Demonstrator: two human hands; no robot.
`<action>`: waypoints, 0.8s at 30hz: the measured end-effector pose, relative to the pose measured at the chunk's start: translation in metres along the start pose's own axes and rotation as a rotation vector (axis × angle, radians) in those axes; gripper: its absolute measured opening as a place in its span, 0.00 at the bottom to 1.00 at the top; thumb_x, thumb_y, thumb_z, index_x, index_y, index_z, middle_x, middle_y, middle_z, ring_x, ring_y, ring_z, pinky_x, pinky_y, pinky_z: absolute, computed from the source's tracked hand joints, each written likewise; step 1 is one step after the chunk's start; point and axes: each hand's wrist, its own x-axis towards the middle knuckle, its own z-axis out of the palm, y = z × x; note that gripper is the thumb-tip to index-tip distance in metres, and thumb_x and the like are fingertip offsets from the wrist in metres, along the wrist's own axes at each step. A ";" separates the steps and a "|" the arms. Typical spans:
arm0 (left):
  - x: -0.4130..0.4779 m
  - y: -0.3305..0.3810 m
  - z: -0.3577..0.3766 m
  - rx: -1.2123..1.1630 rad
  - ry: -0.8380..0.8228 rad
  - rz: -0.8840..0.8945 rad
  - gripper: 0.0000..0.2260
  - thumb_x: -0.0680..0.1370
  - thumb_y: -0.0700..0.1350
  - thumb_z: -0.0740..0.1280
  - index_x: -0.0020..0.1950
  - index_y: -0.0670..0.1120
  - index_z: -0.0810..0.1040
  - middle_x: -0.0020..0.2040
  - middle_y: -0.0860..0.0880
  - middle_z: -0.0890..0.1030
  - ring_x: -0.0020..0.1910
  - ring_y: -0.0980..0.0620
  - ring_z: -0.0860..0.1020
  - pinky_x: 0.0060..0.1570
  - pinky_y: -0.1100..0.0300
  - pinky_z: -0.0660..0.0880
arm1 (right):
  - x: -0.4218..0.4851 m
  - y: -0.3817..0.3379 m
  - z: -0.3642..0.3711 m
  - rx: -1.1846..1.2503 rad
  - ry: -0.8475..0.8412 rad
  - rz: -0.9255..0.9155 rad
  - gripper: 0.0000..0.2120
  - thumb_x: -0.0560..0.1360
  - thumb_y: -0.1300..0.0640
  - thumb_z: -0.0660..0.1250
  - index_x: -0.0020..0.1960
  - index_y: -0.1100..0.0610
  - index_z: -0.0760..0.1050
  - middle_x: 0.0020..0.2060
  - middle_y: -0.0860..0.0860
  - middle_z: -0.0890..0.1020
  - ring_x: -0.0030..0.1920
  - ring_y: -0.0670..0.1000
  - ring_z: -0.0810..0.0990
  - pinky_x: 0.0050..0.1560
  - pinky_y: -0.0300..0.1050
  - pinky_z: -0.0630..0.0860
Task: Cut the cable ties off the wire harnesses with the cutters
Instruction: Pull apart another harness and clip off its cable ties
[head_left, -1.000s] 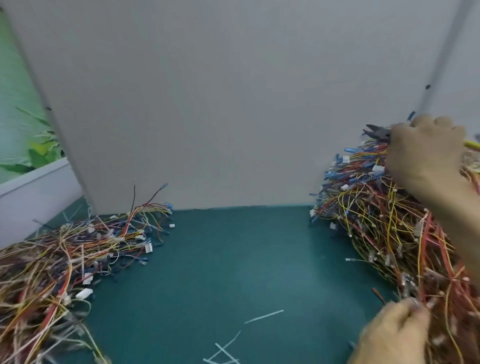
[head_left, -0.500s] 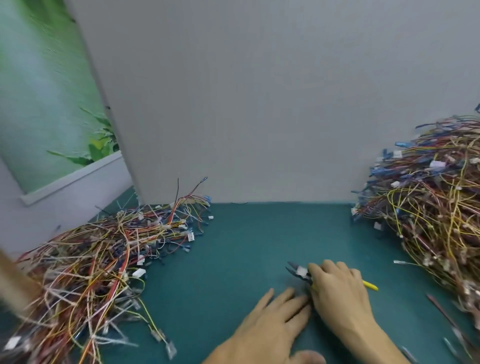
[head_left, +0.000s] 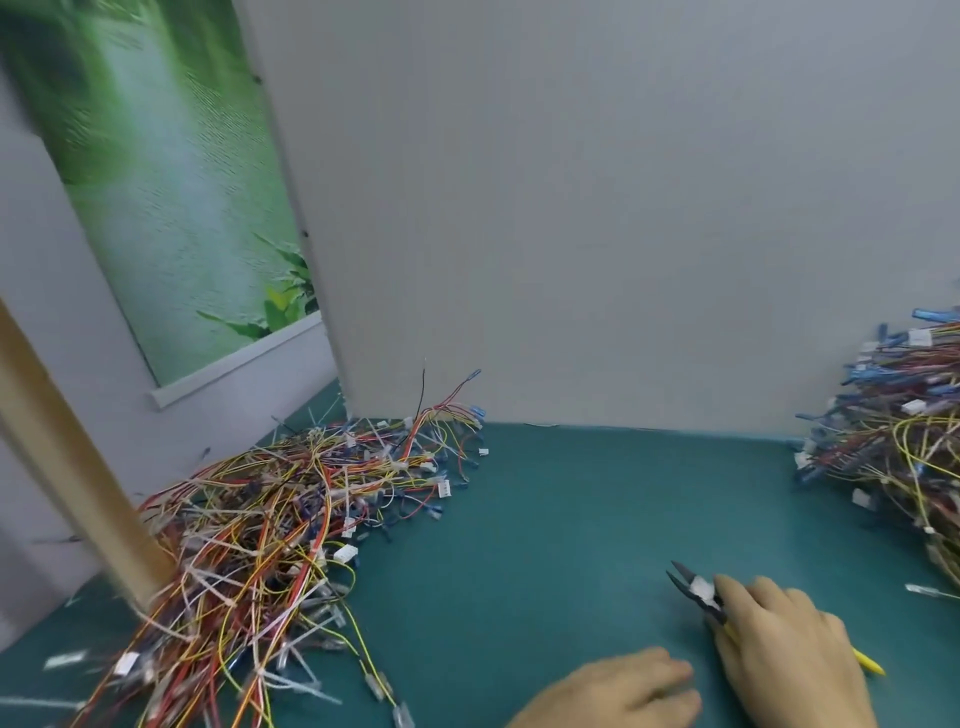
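My right hand (head_left: 784, 654) grips the yellow-handled cutters (head_left: 698, 592) low on the green mat, jaws pointing up and left and slightly parted. My left hand (head_left: 618, 693) lies just left of it near the bottom edge, fingers curled against the mat and holding nothing that I can see. A large pile of wire harnesses with white cable ties (head_left: 270, 530) covers the left of the mat. A second harness pile (head_left: 898, 447) sits at the right edge. Neither hand touches a pile.
A green mat (head_left: 571, 519) covers the bench. A grey partition (head_left: 571, 208) stands along the back. A brown post (head_left: 67, 467) rises at the left by the pile. A loose white tie piece (head_left: 930, 591) lies at the right.
The view has swung left. My right hand came down from the right pile to the mat with the cutters; my left hand's fingers have curled in beside it.
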 end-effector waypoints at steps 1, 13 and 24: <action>0.006 -0.011 -0.002 0.154 0.042 0.099 0.21 0.83 0.52 0.48 0.75 0.51 0.65 0.76 0.55 0.62 0.75 0.60 0.57 0.71 0.68 0.48 | 0.000 -0.001 0.000 0.005 0.006 0.004 0.22 0.42 0.68 0.84 0.32 0.59 0.80 0.25 0.57 0.73 0.24 0.62 0.75 0.27 0.51 0.71; -0.001 -0.099 -0.086 0.170 0.999 -0.640 0.10 0.78 0.48 0.66 0.55 0.46 0.81 0.53 0.51 0.77 0.54 0.53 0.75 0.54 0.63 0.69 | -0.005 -0.024 -0.033 -0.111 -0.106 0.042 0.14 0.67 0.49 0.60 0.41 0.56 0.80 0.28 0.56 0.66 0.26 0.56 0.74 0.33 0.47 0.69; -0.027 -0.145 -0.122 0.209 0.973 -1.236 0.19 0.80 0.47 0.62 0.68 0.40 0.68 0.62 0.39 0.72 0.58 0.40 0.75 0.48 0.49 0.74 | -0.011 -0.028 -0.034 0.025 -0.122 0.113 0.12 0.63 0.55 0.57 0.30 0.57 0.77 0.24 0.55 0.61 0.20 0.55 0.70 0.27 0.46 0.70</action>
